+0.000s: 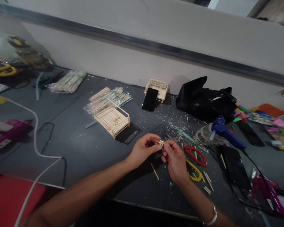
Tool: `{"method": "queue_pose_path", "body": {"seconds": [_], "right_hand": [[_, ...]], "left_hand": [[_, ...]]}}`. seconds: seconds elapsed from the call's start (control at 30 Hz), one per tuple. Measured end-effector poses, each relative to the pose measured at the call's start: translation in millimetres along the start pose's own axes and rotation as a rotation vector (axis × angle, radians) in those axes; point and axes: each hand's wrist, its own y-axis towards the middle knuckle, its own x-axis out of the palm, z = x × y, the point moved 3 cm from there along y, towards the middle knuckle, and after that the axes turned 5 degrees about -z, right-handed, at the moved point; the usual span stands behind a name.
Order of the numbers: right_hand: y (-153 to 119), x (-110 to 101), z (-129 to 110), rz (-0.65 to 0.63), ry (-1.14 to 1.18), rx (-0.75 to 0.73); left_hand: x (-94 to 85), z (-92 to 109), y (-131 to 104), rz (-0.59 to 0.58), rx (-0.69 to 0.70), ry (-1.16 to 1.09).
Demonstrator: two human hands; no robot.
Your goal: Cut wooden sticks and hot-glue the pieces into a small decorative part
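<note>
1. Two bare hands are meeting over a dark work table (pixel 85 164), near its front edge, and are holding a tiny pale flower-shaped piece (pixel 161 142) between their fingertips, just above the tabletop.
2. The left hand (pixel 142 150) is pinching the flower-shaped piece between thumb and fingers, its fingers curling and nearly closed.
3. The right hand (pixel 176 159) is pinching the same piece from the other side, its fingers folding inward; a silvery bracelet (pixel 214 215) is circling the wrist.
4. Beside the right hand, scissors (pixel 204 160) with one red and one yellow handle loop are lying among short wooden sticks (pixel 208 179) and pale scraps. A single thin stick (pixel 155 171) is lying below the hands.
5. Beyond the left hand, a slatted wooden model (pixel 112 119) with a raised rail is standing beside plastic-wrapped stick bundles (pixel 115 97); small flower-like pieces are dotting its slats.
6. Farther back, near the wall, a black phone (pixel 150 99) is leaning against a smaller wooden model (pixel 162 85).
7. Toward the right, a black bag (pixel 203 99) is slumping near the wall, and a blue glue gun (pixel 228 134) is lying in front of it.
8. On the left side, a white cable (pixel 36 132) is winding past a purple-and-white object (pixel 11 132), which is blurring at the edge.
</note>
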Motion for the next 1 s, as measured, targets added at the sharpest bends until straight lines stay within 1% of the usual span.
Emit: {"method": "queue_pose_path", "body": {"seconds": [0.13,0.4,0.67,0.87,1.0], "right_hand": [[-0.8,0.7,1.2,0.005,0.014,0.014],[-0.1,-0.7,1.5,-0.002,0.012,0.008],[-0.8,0.3,-0.4,-0.013,0.057,0.053],[1.4,-6.0,-2.1,-0.002,0.001,0.009],[2.4,-7.2,-1.2,-0.026,-0.043,0.0]], "left_hand": [[-1.2,1.4,0.4,0.019,-0.041,-0.04],[-2.5,1.4,1.0,0.014,-0.106,-0.053],[-3.5,5.7,1.9,0.044,-0.114,-0.062],[-4.7,7.7,1.6,-0.004,-0.135,-0.088],[-3.8,8.1,1.3,-0.047,-0.13,-0.118]]}}
